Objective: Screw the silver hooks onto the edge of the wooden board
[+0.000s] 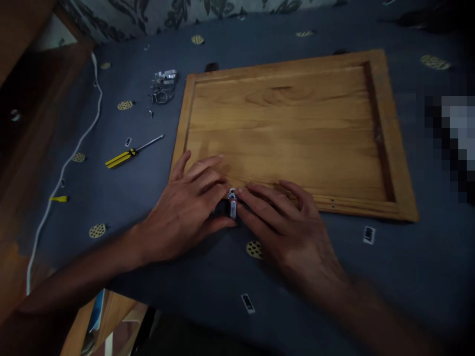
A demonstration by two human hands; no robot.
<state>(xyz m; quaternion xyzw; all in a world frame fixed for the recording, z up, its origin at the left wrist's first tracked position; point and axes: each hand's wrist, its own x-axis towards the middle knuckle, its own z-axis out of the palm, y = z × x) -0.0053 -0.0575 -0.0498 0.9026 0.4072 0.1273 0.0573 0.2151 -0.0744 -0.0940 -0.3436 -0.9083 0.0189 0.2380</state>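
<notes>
A small metal fitting (perhaps a hinge, though much of it is covered) [232,207] is held at the near long edge of a framed wooden panel [285,133], left of that edge's middle. By the left hand [185,212] it is gripped from the left, with the forefinger bent along its far part and the thumb brought against its near end. By the right hand [287,217] it is met from the other side, its forefinger and thumb tips set close against the metal; whether they are pinched tight cannot be told. The fitting's bright arm is pointed back toward the body, roughly square to the panel's long axis, which is laid from left to right. The panel is rested flat on a blue patterned cloth [315,277]. Beyond the left wrist, a yellow-handled screwdriver [134,152] is left lying aslant, its tip aimed toward the panel's left side; it is reached more nearly by the left hand. Farther off, loose metal parts [170,74] are gathered beside the panel's far left corner.
</notes>
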